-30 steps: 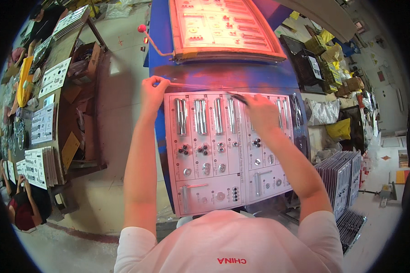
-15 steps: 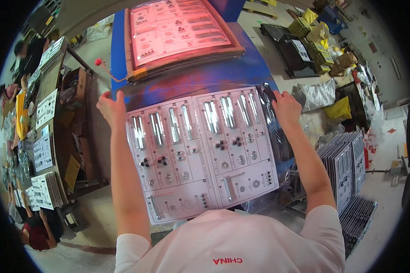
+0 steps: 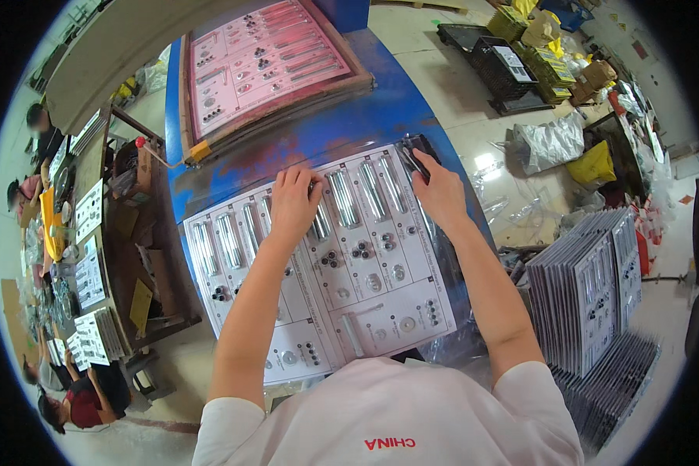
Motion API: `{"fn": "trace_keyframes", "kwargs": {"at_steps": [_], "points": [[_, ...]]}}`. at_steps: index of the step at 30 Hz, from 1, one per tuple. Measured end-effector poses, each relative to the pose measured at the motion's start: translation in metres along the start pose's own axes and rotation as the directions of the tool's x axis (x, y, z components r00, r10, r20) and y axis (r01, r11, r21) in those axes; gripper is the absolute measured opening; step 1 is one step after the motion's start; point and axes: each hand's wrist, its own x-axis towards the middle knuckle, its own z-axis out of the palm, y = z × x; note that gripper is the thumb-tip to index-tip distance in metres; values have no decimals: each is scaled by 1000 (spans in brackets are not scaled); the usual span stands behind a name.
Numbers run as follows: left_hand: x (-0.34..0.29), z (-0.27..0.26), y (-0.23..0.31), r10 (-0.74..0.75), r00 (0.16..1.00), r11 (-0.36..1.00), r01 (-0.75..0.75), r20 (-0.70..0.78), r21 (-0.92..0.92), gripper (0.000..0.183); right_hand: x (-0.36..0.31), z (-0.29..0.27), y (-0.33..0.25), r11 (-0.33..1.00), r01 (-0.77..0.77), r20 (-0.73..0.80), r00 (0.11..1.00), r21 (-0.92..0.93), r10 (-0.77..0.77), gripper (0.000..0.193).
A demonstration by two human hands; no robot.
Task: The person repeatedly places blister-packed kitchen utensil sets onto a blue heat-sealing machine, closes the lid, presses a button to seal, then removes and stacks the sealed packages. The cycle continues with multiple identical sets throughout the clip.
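Note:
Two joined white printed cards [image 3: 318,303] lie before me on a blue worktop, covered in clear film. Metal tubes, small black caps, washers and rings sit in printed boxes across them. My left hand [image 3: 293,208] is over the upper middle of the cards, fingers curled together and pointing down; whatever they pinch is hidden, though something dark shows by the thumb. At the upper right corner, my right hand [image 3: 441,194] closes its thumb and fingers at a dark edge, and I cannot make out what they grip. A dark strip with shiny film runs along the cards' right side.
Beyond the cards, a wooden frame [image 3: 287,115] surrounds similar cards under red light. Stacked cards [image 3: 582,295] stand at right. Crates [image 3: 512,74] and a silvery bag [image 3: 547,144] lie farther right. At left, people work along a table with cards [image 3: 89,272].
My left hand has moved right and down from the far left corner onto the cards' middle. My right hand has shifted left, and the cards sit further left in view. The red glow looks weaker.

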Motion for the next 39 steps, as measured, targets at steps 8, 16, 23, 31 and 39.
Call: {"fn": "trace_keyframes", "kwargs": {"at_steps": [8,16,23,31,39], "points": [[113,53,63,-79,997,959,70,-22,-274,28,5,-6,8,999,40,14,999,5,-40,44],[190,135,83,-261,750,915,393,608,-93,28,30,-8,3,996,-29,211,977,-81,45,40],[201,84,148,-13,959,958,94,284,-271,19,-166,-81,47,971,135,309,949,-198,-69,49],[141,34,379,554,802,593,-191,224,-782,41,-296,-127,48,978,-75,761,617,-197,200,48],[-50,-37,202,-283,785,617,589,552,-522,33,-212,-64,44,913,-213,668,740,347,-82,51]]}}
